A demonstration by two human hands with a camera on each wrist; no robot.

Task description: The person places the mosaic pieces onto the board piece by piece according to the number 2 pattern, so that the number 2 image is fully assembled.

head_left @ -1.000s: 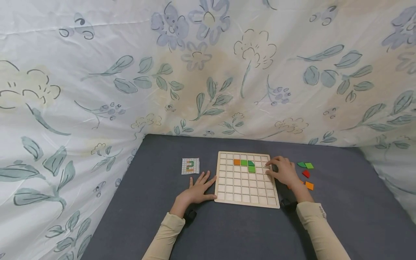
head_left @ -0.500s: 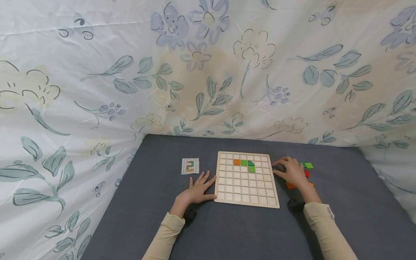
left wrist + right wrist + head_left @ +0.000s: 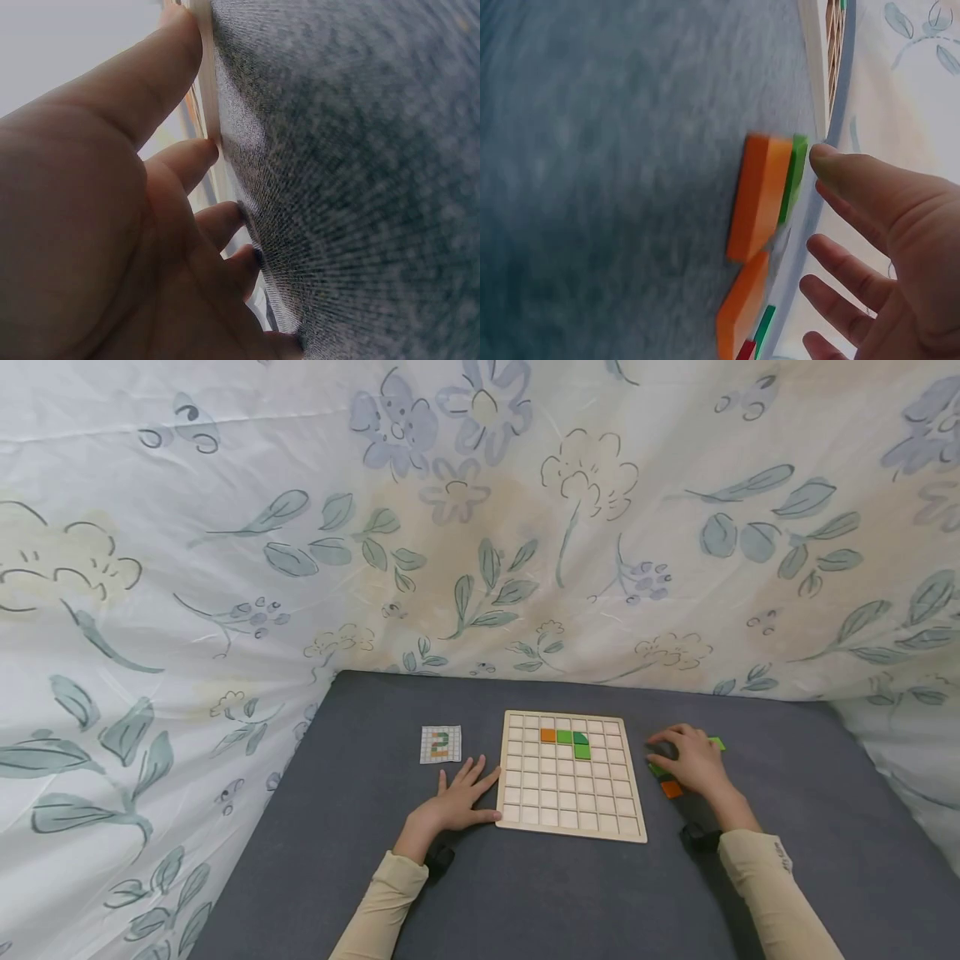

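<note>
So, on the dark counter (image 3: 480, 902), the biggest thing is the square-grid board (image 3: 568, 789), in the middle. It looks about square, so no side is clearly its long way, and it sits a tiny bit turned, right side nearer the person. The left hand (image 3: 453, 806) is flat with its fingers spread, touching the board's left edge and gripping nothing. The right hand (image 3: 693, 762) is beside the board's right edge, over the loose bits; its fingers are softly bent, thumb apart, and I see nothing in it. The small card (image 3: 441, 744), left of the board, shows a colorful shape like a 2. Four tiles are in: an orange tile (image 3: 548, 736), a green tile (image 3: 564, 737) and a curved green tile (image 3: 581, 738) make a row going left to right, and a lower green tile (image 3: 582, 752) is under the curved one, toward the person. The curve seems to face far right. That looks like only the top part, so the middle and bottom seem left. Under the right hand are a loose orange tile (image 3: 759, 199), a loose green tile (image 3: 793, 180) and a bit of a red tile (image 3: 746, 350).
</note>
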